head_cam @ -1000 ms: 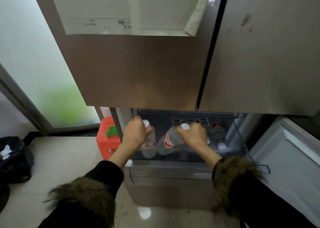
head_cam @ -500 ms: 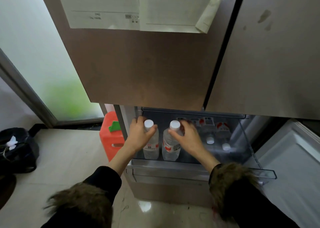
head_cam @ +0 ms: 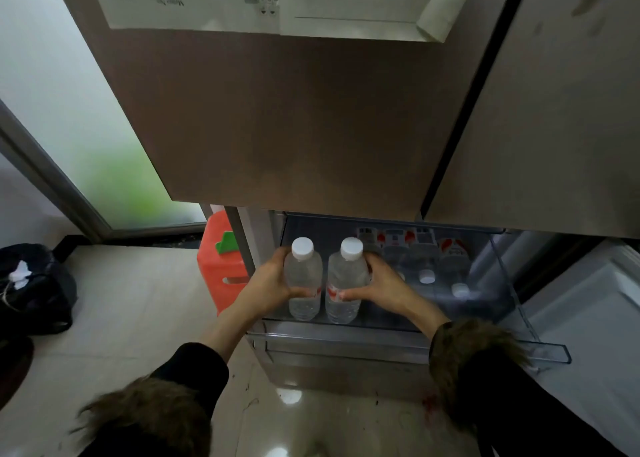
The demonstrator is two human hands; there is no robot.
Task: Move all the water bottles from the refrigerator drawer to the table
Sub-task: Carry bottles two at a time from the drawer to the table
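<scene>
Both hands gripped upright bottles: left hand [head_cam: 268, 285] one bottle [head_cam: 303, 283], right hand [head_cam: 379, 285] another [head_cam: 344, 283]; lift them clear of the drawer [head_cam: 381, 328] rim.

Clear plastic bottles [head_cam: 303, 280], matt brushed-metal fridge door [head_cam: 294, 120], glossy floor tiles [head_cam: 138, 304]

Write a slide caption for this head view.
Left hand and right hand each grip an upright bottle over the open drawer; more bottles remain inside.
</scene>
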